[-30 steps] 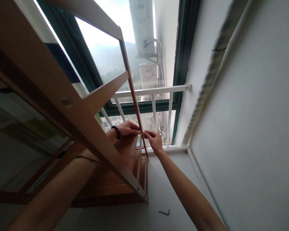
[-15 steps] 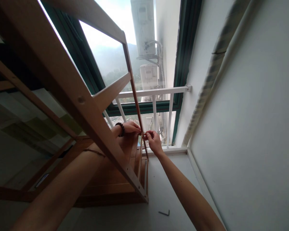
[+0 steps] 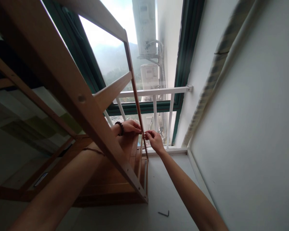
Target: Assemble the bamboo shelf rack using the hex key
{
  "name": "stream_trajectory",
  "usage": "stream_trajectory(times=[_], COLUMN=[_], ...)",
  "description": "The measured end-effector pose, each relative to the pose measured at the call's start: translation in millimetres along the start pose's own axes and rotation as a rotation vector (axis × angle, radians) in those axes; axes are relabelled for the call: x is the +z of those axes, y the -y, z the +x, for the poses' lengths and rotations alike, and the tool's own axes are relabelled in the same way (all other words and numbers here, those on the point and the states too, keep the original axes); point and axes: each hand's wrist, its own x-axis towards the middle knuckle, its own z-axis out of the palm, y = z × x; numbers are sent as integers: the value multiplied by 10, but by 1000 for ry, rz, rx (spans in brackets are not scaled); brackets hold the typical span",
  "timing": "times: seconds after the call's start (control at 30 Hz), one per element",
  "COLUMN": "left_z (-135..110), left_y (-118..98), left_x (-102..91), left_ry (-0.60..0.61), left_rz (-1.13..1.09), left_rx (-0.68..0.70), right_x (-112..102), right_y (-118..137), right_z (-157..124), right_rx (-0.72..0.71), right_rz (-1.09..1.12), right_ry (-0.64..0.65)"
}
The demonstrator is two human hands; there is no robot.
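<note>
My left hand [image 3: 132,127], with a dark bead bracelet at its wrist, reaches through the wooden rack [image 3: 106,134]. Its fingers are closed at the inner side of the thin far post [image 3: 136,93], low down by the shelf board. On the other side of that post, my right hand [image 3: 153,140] has thumb and fingertips pinched together close to the wood. Whatever lies between either hand's fingers is too small to make out. A dark hex key [image 3: 164,213] rests on the pale surface below, apart from both hands.
A white railing [image 3: 154,93] runs before the green-framed window [image 3: 181,64], with air-conditioner units [image 3: 144,29] outside. At the right, a wrapped pipe [image 3: 207,86] descends along the white wall [image 3: 260,128]. The rack's thick near post crosses above my left forearm.
Both hands keep nearly the same place at the far post. The right fingertips have shifted slightly, and the small glint between them shows less. The view has moved a little.
</note>
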Motion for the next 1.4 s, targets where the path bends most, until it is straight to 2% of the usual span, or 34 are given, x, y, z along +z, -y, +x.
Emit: stream_trajectory(times=[0.17,0.37,0.63,0.83,0.93,1.07,1.23,1.4], left_z=[-33,-70,-52,-57,-64,-82,-104,-113], left_y=[-15,-30,40,28,25,4,-16,30], left_x=[10,20,78,81,89,106,101,67], left_ry=[24,-63,-85,-90,-108,-96,-90,-16], left_rz=[-10,-4,-32,-40,-37,1,40,58], left_rx=[69,48,67,60,51,51,77,132], right_x=[24,19,6,40,51,48,35,6], right_y=[6,44,94,59,14,0,26,61], right_z=[-12,-3,4,8,31,50,62,23], right_rx=[27,11,3,141,166,154,83,54], right_rz=[25,25,18,180,223,188,40,141], right_ry=[-33,-32,2,-13,-23,-20,-15,-26])
